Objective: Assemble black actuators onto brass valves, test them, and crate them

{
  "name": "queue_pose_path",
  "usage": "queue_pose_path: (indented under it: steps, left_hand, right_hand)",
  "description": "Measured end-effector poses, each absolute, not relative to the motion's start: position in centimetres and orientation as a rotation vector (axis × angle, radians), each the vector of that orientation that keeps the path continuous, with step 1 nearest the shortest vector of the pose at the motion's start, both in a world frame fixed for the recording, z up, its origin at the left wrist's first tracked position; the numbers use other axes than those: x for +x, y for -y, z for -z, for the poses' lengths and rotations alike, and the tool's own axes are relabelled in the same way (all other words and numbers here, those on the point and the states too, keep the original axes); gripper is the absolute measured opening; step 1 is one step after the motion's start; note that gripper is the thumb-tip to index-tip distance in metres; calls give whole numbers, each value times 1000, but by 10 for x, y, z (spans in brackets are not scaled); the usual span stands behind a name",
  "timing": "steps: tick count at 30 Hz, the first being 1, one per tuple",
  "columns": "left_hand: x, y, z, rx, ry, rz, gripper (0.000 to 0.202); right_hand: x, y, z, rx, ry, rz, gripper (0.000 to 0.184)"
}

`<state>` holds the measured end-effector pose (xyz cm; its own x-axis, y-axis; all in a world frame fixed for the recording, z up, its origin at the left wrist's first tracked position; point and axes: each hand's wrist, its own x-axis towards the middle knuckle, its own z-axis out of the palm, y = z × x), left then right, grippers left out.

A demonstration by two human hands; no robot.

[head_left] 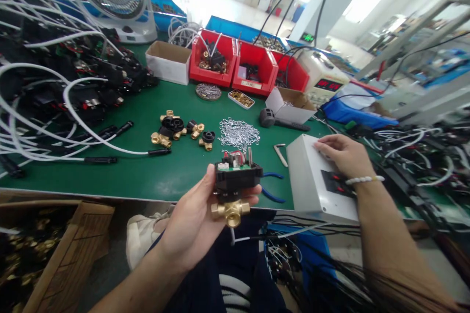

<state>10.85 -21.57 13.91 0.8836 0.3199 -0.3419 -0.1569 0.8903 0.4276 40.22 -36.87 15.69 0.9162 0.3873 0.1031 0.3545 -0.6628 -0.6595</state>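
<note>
My left hand (194,220) is closed around a motorized valve in front of the table edge. Its brass three-port body (232,211) points down, and the uncovered black housing (238,178) shows a green circuit board and a metal post on top. A white cable hangs beneath it. My right hand (340,154), with a beaded bracelet at the wrist, reaches onto a grey-white control box (306,171). Its thumb and fingers are bent together at the box's top face; what they pinch there is hidden. Red-lit switches (336,183) sit beside that hand.
Metal clips (239,133), brass valve bodies (161,139), blue-handled pliers (273,195) and a hex key (281,155) lie on the green table (147,178). Red bins (213,76) stand behind. Cabled units (91,83) crowd the left; more cables (422,151) lie right.
</note>
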Motion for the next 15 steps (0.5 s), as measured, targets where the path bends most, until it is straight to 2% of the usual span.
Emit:
queue_pose_path:
  steps: [2, 6, 8, 15]
  left_hand:
    - [108, 217, -139, 516, -487, -360, 28]
    - [107, 214, -139, 648, -515, -460, 51]
    - [106, 212, -140, 680, -503, -464, 55]
    - [110, 212, -137, 717, -502, -481, 45]
  right_hand:
    - [404, 370, -155, -2343, 551, -69, 32]
    - [406, 373, -153, -2318, 587, -100, 33]
    - [405, 374, -153, -2301, 599, -131, 33]
    - [403, 371, -156, -2313, 590, -148, 29]
